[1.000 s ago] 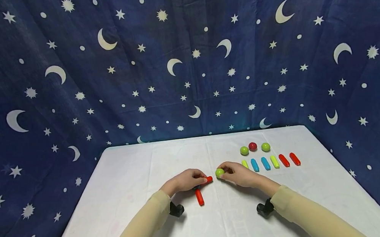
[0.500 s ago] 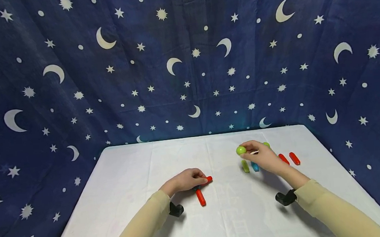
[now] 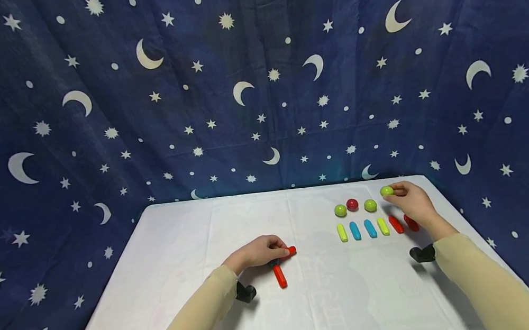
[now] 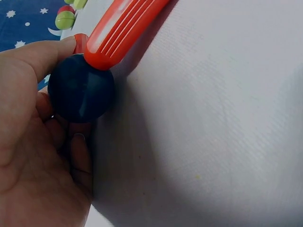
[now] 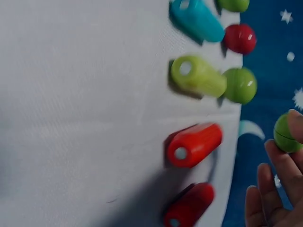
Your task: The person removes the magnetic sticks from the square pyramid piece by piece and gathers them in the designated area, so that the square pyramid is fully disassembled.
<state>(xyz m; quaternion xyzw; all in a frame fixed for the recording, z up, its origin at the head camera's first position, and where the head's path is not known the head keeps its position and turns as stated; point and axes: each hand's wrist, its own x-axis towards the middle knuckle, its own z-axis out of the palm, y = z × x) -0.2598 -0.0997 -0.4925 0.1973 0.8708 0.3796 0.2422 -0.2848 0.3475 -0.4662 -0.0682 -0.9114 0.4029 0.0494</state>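
Observation:
At mid-table, my left hand [image 3: 260, 250] pinches a short red rod [image 3: 292, 250]. Against that rod sits a dark blue ball [image 4: 81, 90], mostly covered by the hand in the head view. A second red rod [image 3: 280, 276] runs from the ball toward the front; the left wrist view shows its grooved side and its end meeting the ball. My right hand [image 3: 414, 202] is at the far right of the table, holding a light green ball [image 3: 386, 191] between thumb and fingers. In the right wrist view that green ball [image 5: 286, 135] is partly covered by the thumb.
Left of my right hand, a green ball [image 3: 340, 210], a red ball [image 3: 352, 205] and another green ball [image 3: 370, 206] form a row. In front lie yellow-green [image 3: 342, 233], blue [image 3: 355, 230] and red rods [image 3: 396, 224]. A starry curtain [image 3: 259, 107] hangs behind the white table [image 3: 180, 231].
My right hand has carried the green ball from beside the left hand's rod, past the row of balls, to the far right. The left hand keeps its place; the front red rod shifted slightly.

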